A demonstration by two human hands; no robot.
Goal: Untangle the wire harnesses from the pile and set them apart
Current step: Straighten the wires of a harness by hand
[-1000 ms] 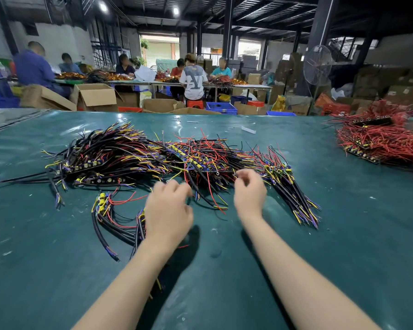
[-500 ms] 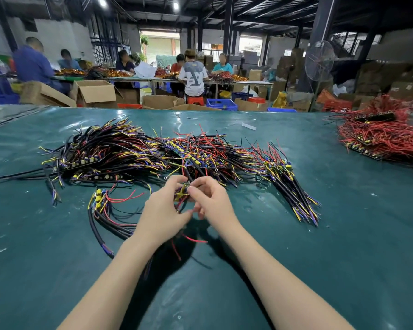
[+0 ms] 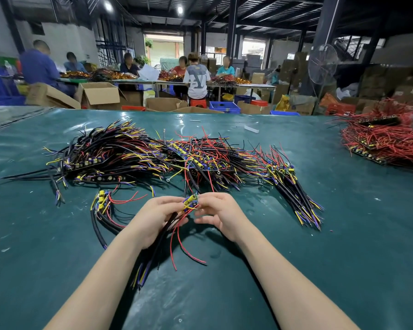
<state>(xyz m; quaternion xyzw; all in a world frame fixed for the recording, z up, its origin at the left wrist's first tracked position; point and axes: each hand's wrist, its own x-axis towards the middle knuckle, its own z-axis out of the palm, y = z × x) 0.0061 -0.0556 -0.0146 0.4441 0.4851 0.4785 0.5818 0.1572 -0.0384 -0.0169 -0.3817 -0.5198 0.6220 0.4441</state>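
Note:
A wide pile of tangled wire harnesses point(image 3: 167, 156), black leads with red, yellow and purple ends, lies across the green table point(image 3: 332, 246). Both hands meet just in front of it. My left hand point(image 3: 155, 219) grips one harness point(image 3: 167, 236) whose black cable and red wires trail down toward me. My right hand point(image 3: 221, 214) pinches that harness's head of yellow and blue parts point(image 3: 190, 201). A wire still runs up from the head into the pile. A few harnesses point(image 3: 104, 208) lie apart at the left, near my left hand.
A second heap of red-wired boards point(image 3: 386, 144) sits at the table's far right. A white scrap point(image 3: 251, 128) lies near the far edge. Beyond the table several people work at benches among cardboard boxes point(image 3: 100, 95), blue crates and a standing fan point(image 3: 323, 64).
My hands came together from apart, took hold of one harness at the pile's front edge and drew it toward me; its cable and red wires now hang below my left hand.

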